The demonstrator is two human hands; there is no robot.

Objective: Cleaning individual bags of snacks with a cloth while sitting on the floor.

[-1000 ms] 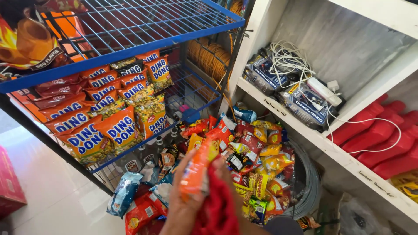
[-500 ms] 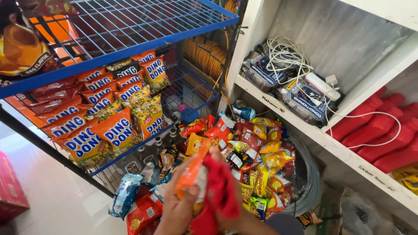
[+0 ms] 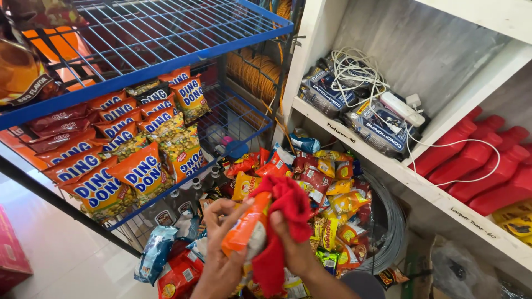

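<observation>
Wiping an orange snack packet (image 3: pixel 244 230) held between both our hands.
Its long axis ran seven to one o'clock; our left hand's (image 3: pixel 221 266) fingers pinched it, and our right hand (image 3: pixel 293 249) pressed a red cloth (image 3: pixel 285 207) at three o'clock.

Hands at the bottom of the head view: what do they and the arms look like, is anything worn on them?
Both are bare. The left hand and right hand show no gloves, rings or watch that I can make out. The forearms entering from the bottom edge are uncovered too, with no sleeves in view. No markings are visible on either.
</observation>
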